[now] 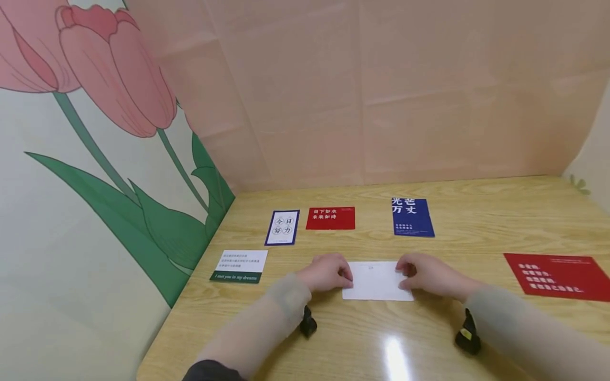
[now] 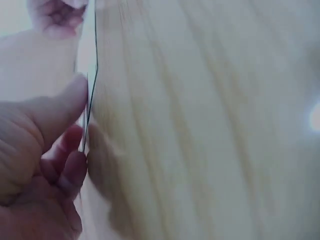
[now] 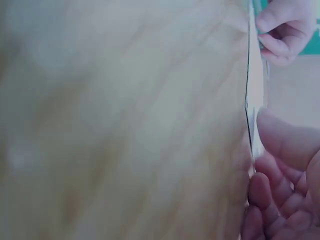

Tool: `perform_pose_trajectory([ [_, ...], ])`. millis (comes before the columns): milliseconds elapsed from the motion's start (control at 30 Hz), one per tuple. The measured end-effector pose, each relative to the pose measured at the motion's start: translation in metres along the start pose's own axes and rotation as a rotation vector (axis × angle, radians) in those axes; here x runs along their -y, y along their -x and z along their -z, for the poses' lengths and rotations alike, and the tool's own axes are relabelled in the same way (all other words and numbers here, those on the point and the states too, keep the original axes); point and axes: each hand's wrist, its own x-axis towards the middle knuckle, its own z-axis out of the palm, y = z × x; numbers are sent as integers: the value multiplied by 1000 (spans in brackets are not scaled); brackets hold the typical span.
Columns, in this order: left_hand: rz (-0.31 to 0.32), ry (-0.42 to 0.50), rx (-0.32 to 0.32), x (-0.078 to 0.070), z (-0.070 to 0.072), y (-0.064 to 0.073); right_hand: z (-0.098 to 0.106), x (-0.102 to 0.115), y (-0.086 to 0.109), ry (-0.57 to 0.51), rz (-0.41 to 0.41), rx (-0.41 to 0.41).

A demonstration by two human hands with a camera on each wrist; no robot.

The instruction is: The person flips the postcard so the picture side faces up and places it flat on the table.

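Observation:
A white card (image 1: 376,283), blank but for a small mark near its top edge, lies low over the wooden table in the head view. My left hand (image 1: 329,272) pinches its left edge between thumb and fingers. At the opposite edge, my right hand (image 1: 431,275) grips it the same way. The left wrist view shows the card (image 2: 89,55) nearly edge-on, with the left thumb (image 2: 65,107) against it. From the right wrist, the card (image 3: 255,82) is also a thin strip beside the right thumb (image 3: 287,140). Whether it touches the table is hard to tell.
Around the hands on the table (image 1: 352,344) lie a green-and-white card (image 1: 240,266), a blue-bordered card (image 1: 283,227), a small red card (image 1: 331,218), a blue card (image 1: 412,218) and a larger red card (image 1: 559,276). A pink sheet (image 1: 381,95) hangs behind.

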Motion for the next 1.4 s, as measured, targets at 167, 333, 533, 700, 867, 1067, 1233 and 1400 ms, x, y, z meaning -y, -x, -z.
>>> perform_pose_trajectory([
  [167,112,163,-54,-2,-2,0,-1,-6,-9,12,-33,-58],
  [333,191,231,-127,-1,-4,-1,1,-5,-12,43,-65,-64],
  [533,235,252,-146,-2,-5,-2,2,0,-13,66,-109,-42],
  [700,238,203,-132,-4,-5,-5,3,4,-15,74,-136,-27],
  [867,254,180,-125,-5,-5,-7,3,8,-17,73,-142,-14],
  [1067,246,138,-112,-6,-5,-10,4,9,-17,78,-158,9],
  [1233,239,118,-103,-7,-5,-10,4,10,-17,78,-173,23],
  [1400,228,99,-93,-8,-5,-9,4,9,-18,83,-172,24],
])
